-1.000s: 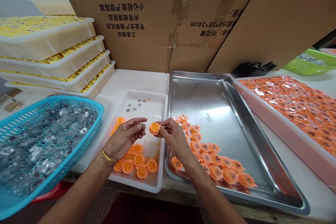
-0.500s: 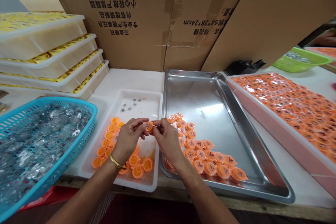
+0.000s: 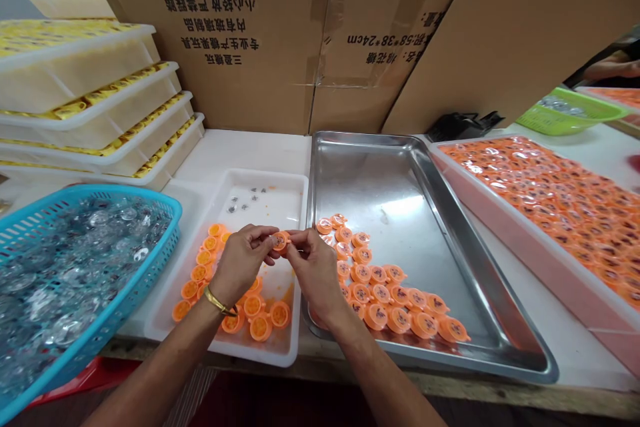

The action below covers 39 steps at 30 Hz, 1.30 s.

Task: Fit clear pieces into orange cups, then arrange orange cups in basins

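Observation:
Both my hands pinch one small round orange case (image 3: pixel 281 242), which has a dark printed picture under its clear top. My left hand (image 3: pixel 241 259), with a gold bangle at the wrist, grips its left side. My right hand (image 3: pixel 316 268) has it by the right edge. They hover over a white plastic tray (image 3: pixel 227 181) where orange cases (image 3: pixel 261 327) without pictures lie, along with several small clear discs (image 3: pixel 245 207) at the back. To the right, a metal tray (image 3: pixel 370 180) carries rows of orange cases with pictures (image 3: pixel 399 319).
A blue basket (image 3: pixel 173 220) full of clear plastic covers stands at left. Behind it are stacked white trays (image 3: pixel 165 121) of yellow pieces. Cardboard boxes (image 3: pixel 250 93) wall off the back. At right sit a full tray (image 3: pixel 500 210) of orange cases and a green basket (image 3: pixel 560 121); another person's arm (image 3: pixel 613 68) shows beyond.
The whole view has shifted slightly. My fingers still pinch the same orange case, now turned a little with its picture facing up more plainly.

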Tool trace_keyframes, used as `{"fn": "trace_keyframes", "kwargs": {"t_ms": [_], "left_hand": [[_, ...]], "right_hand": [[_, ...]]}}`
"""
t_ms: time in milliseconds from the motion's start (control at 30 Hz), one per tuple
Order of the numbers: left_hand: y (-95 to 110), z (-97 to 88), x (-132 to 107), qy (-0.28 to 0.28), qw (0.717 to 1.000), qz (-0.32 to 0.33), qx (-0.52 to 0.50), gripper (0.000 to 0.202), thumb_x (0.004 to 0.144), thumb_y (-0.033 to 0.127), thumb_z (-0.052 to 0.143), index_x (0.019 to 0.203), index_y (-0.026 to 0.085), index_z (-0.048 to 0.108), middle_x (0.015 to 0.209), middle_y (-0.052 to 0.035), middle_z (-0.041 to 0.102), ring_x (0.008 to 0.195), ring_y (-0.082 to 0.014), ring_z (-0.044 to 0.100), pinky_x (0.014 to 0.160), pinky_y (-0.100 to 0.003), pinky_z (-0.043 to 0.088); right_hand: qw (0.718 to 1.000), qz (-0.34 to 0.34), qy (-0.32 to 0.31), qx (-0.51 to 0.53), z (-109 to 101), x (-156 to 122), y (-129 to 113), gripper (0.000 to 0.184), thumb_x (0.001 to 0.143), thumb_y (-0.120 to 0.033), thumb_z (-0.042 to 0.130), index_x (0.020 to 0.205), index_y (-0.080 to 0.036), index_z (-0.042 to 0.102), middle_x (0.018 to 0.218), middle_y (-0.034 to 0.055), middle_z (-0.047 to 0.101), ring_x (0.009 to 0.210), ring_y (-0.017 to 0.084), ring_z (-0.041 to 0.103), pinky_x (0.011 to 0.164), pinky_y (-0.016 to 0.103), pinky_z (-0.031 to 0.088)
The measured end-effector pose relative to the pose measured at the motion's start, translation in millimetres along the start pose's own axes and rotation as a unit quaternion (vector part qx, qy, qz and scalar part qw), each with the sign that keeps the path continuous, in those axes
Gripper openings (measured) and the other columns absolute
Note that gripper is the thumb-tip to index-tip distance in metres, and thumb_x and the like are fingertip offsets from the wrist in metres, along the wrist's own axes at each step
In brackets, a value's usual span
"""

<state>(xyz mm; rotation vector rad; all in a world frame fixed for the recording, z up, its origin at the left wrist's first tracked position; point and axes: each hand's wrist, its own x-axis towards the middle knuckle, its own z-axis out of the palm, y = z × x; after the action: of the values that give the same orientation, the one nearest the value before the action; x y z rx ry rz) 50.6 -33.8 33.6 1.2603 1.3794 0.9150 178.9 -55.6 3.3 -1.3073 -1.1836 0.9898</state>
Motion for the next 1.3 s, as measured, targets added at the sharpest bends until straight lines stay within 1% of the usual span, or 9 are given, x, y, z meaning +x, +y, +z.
{"fn": "trace_keyframes", "kwargs": {"t_ms": [167, 300, 467, 633, 733, 800, 933, 1133, 1300], "left_hand": [[-4.3, 1.1, 1.2, -0.008, 1.0, 0.014, 0.003, 0.027, 0.074, 0.036, 0.064, 0.086, 0.013, 0.068, 0.084, -0.005, 0.063, 0.061, -0.0133, 0.063, 0.058, -0.027, 0.054], [-10.6, 1.3, -1.5, -0.022, 0.998, 0.027, 0.046, 0.04, 0.078, 0.042, 0.06, 0.107, 0.016, 0.062, 0.083, -0.0034, 0.061, 0.064, -0.0137, 0.061, 0.055, -0.027, 0.052], [-16.8, -1.0, -6.6, -0.077, 0.991, 0.043, 0.105, 0.036, 0.083, 0.048, 0.052, 0.091, 0.015, 0.064, 0.079, -0.0043, 0.064, 0.067, -0.0145, 0.061, 0.06, -0.027, 0.051], [-9.6, -3.4, -5.6, -0.079, 0.996, -0.003, 0.03, 0.044, 0.08, 0.05, 0.057, 0.104, 0.014, 0.062, 0.086, -0.0061, 0.067, 0.071, -0.017, 0.064, 0.068, -0.031, 0.054], [-5.5, -7.7, -3.4, -0.07, 0.997, -0.019, -0.032, 0.057, 0.08, 0.053, 0.055, 0.124, 0.017, 0.053, 0.103, -0.0086, 0.065, 0.09, -0.0208, 0.064, 0.077, -0.035, 0.055], [-7.4, -11.7, -1.4, -0.038, 0.999, -0.011, -0.035, 0.059, 0.079, 0.054, 0.054, 0.125, 0.017, 0.053, 0.111, -0.01, 0.062, 0.097, -0.0225, 0.062, 0.077, -0.036, 0.055], [-15.3, -24.0, 3.7, 0.008, 1.0, -0.009, -0.011, 0.051, 0.078, 0.053, 0.055, 0.111, 0.014, 0.062, 0.11, -0.0116, 0.063, 0.093, -0.0231, 0.062, 0.074, -0.035, 0.055], [-17.4, -50.1, 10.3, 0.069, 0.995, -0.022, 0.075, 0.041, 0.076, 0.043, 0.055, 0.104, 0.015, 0.066, 0.092, -0.0084, 0.066, 0.077, -0.0197, 0.062, 0.06, -0.03, 0.052], [-31.0, -67.5, 15.3, 0.01, 0.97, 0.055, 0.238, 0.025, 0.075, 0.034, 0.054, 0.086, 0.019, 0.071, 0.089, -0.0056, 0.064, 0.072, -0.0167, 0.058, 0.062, -0.028, 0.048]], "right_hand": [[0.988, 0.066, -0.027, 0.135, 2.5, 0.5, 1.5, 0.022, 0.076, -0.031, 0.066, 0.09, -0.018, 0.056, 0.085, 0.0022, 0.066, 0.073, 0.016, 0.066, 0.068, 0.032, 0.055], [0.971, 0.099, 0.01, 0.217, 3.5, -1.1, 1.8, 0.022, 0.073, -0.025, 0.067, 0.09, -0.019, 0.055, 0.081, -0.0005, 0.063, 0.072, 0.014, 0.064, 0.07, 0.032, 0.055], [0.97, 0.11, 0.013, 0.216, 8.1, -10.5, 1.1, 0.016, 0.07, -0.021, 0.065, 0.084, -0.019, 0.057, 0.075, -0.0015, 0.06, 0.065, 0.013, 0.061, 0.063, 0.028, 0.054], [0.988, 0.068, -0.017, 0.135, -11.3, 15.1, 3.9, 0.017, 0.072, -0.025, 0.063, 0.087, -0.019, 0.057, 0.082, 0.0006, 0.061, 0.071, 0.014, 0.062, 0.065, 0.028, 0.054], [0.997, 0.039, 0.032, -0.052, -45.1, 62.7, 15.3, 0.02, 0.08, -0.029, 0.055, 0.098, -0.02, 0.055, 0.093, 0.0022, 0.064, 0.075, 0.013, 0.062, 0.066, 0.026, 0.053], [0.977, 0.056, 0.063, -0.198, -65.9, 96.5, 28.7, 0.02, 0.081, -0.025, 0.053, 0.1, -0.02, 0.056, 0.094, 0.0029, 0.065, 0.074, 0.012, 0.062, 0.066, 0.025, 0.051], [0.955, 0.087, 0.019, -0.283, -80.1, 137.4, 59.2, 0.012, 0.073, -0.016, 0.06, 0.085, -0.019, 0.063, 0.082, 0.0013, 0.067, 0.071, 0.013, 0.062, 0.066, 0.024, 0.048], [0.921, 0.091, -0.041, -0.377, -73.0, 143.9, 68.7, 0.009, 0.074, -0.018, 0.059, 0.071, -0.02, 0.067, 0.071, 0.0011, 0.067, 0.077, 0.017, 0.061, 0.073, 0.027, 0.045], [0.909, -0.006, -0.022, -0.417, -58.8, 111.7, 29.1, 0.02, 0.081, -0.022, 0.055, 0.098, -0.02, 0.066, 0.114, 0.0098, 0.062, 0.116, 0.026, 0.047, 0.095, 0.04, 0.036]]}}
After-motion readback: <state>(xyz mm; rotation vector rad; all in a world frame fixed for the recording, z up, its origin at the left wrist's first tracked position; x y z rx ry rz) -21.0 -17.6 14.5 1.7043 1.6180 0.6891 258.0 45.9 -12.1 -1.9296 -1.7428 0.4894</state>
